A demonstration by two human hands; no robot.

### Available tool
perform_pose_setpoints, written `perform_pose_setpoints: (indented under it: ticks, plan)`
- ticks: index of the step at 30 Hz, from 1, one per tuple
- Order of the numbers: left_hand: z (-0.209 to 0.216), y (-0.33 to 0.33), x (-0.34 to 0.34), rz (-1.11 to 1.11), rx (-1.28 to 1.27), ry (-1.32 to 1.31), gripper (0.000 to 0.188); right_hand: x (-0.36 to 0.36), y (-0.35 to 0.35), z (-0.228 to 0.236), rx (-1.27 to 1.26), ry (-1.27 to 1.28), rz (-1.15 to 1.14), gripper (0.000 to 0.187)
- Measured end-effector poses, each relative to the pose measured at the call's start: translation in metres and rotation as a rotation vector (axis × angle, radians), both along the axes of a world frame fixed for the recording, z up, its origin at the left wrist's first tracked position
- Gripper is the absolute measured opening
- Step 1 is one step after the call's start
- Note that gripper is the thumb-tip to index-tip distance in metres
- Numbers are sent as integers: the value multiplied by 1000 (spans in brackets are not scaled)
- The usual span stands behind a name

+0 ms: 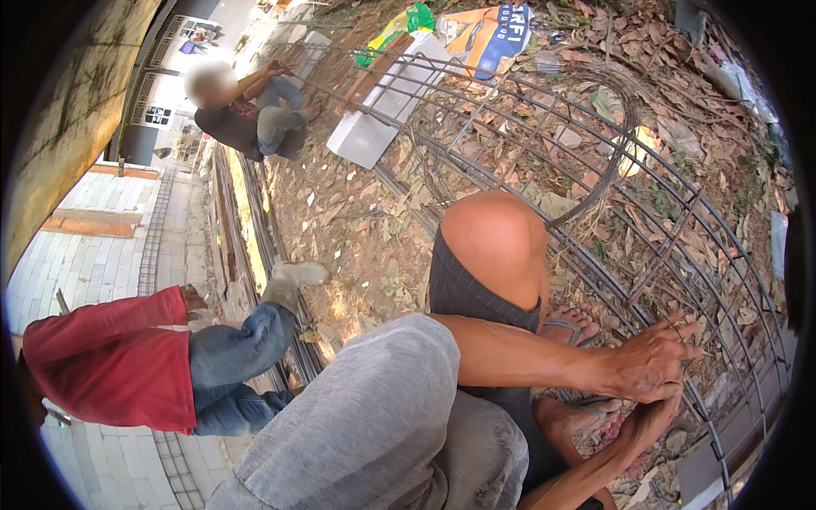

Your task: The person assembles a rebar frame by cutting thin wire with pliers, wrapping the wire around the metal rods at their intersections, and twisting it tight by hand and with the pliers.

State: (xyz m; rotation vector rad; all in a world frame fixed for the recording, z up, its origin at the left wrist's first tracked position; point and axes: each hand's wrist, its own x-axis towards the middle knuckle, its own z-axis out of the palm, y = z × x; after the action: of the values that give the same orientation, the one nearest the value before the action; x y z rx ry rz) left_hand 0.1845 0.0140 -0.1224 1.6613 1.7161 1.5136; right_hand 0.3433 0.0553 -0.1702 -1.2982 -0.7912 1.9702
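Observation:
A long cage of steel reinforcing bars [633, 295] runs from the top middle to the lower right, passing just beyond my feet. My left hand [650, 361] is at its near side, with the fingers bent round a bar where a crosswise stirrup [665, 246] meets the long bars. Coming up from the lower edge, my right hand [667, 410] is against the underside of the left. Its fingers are mostly hidden behind the left hand and the bars. Whether a thin wire is between the fingers is too small to tell.
A coil of thin wire [627, 127] lies within the cage. Pale blocks [364, 140] and printed sacks [484, 38] are farther off. At left a person in a red shirt [110, 357] bends near long bars [246, 255]; another person [229, 127] squats at the cage's far end.

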Motion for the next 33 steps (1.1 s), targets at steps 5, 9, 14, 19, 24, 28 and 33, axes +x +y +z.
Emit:
perform_pose_setpoints:
  ticks: [5, 9, 14, 19, 24, 28, 33]
  plan:
    - [16, -4, 1, -83, -37, 158, 28, 28, 13, -16, -26, 64, 113, 69]
    - [9, -12, 11, -8, -148, 447, 32, 9, 14, 7, 27, -164, 77, 63]
    - [19, -32, 13, 81, -175, 748, 51, 3, 24, 26, -23, -185, 208, 61]
    - [19, -39, 18, -149, -432, 844, 62, -6, 13, 34, 131, -301, 214, 62]
    - [13, -29, 48, 56, -324, 1042, 66, 11, 17, 38, 367, -460, 266, 56]
    - [31, -48, 33, -223, -559, 1032, 61, -4, 10, 26, 567, -492, 310, 30]
    - [33, -71, 18, -216, -542, 1031, 59, -45, -8, 60, 655, -833, 326, 31]
